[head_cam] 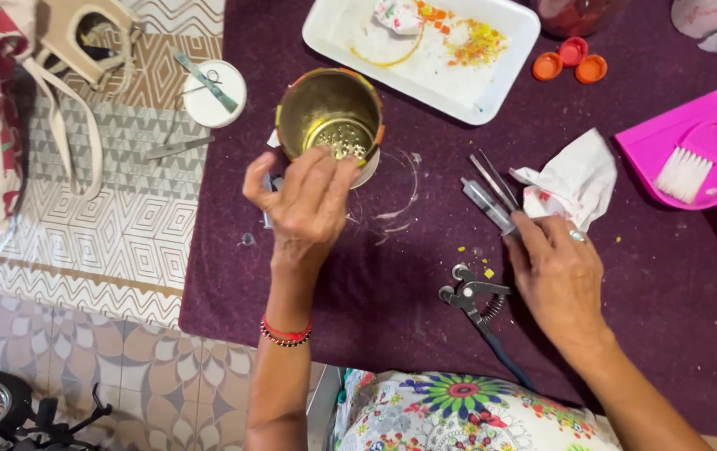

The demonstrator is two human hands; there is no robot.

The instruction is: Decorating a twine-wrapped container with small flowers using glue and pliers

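Note:
My left hand [304,205] grips the near rim of a gold metal tin [329,125], tilted so its inside shows, with small pale bits at the bottom. My right hand [554,263] rests on the purple cloth [358,292], its fingers on a clear syringe-like tube [485,202] and thin metal tweezers [492,179]. A crumpled white tissue [575,179] lies just beyond that hand. Black pliers [471,296] lie between my hands near the front edge.
A white tray [509,58] smeared with yellow and orange sits at the back. Three orange and red bottle caps [571,63] lie right of it. A pink dustpan [713,138] holds a white brush [682,174]. A round white lid [212,96] with scissors lies on the patterned floor.

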